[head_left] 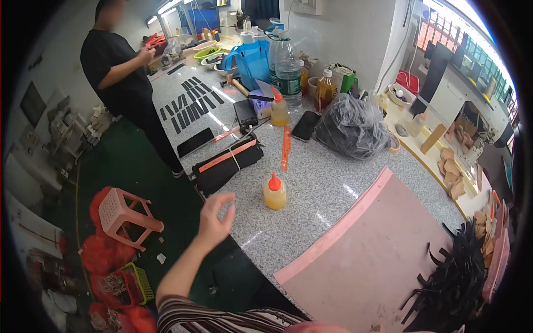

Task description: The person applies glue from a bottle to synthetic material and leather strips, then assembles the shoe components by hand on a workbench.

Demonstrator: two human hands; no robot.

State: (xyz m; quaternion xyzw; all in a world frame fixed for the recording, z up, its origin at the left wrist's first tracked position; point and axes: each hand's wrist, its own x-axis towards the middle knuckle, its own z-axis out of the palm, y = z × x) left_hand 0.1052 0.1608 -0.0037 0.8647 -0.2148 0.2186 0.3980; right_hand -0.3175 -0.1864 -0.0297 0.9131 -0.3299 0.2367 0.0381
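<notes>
My left hand (215, 221) is raised at the near edge of the speckled table (311, 183), its fingers curved and apart with nothing between them. Just right of it stands a squeeze bottle (275, 192) with a red nozzle and yellow liquid; hand and bottle do not touch. Beyond the hand lies a black bundle (229, 165) with an orange strip and a light band around it. An orange strip (286, 147) lies behind the bottle. My right hand is out of view. A pink mat (361, 250) covers the table's near right part.
Black strips (452, 272) are heaped at the right. Phones (305, 126), a plastic bag of dark material (355, 125), bottles (286, 75) and a blue bag (250, 62) stand or lie farther back. A person (119, 69) stands at back left; a pink stool (126, 213) is on the floor.
</notes>
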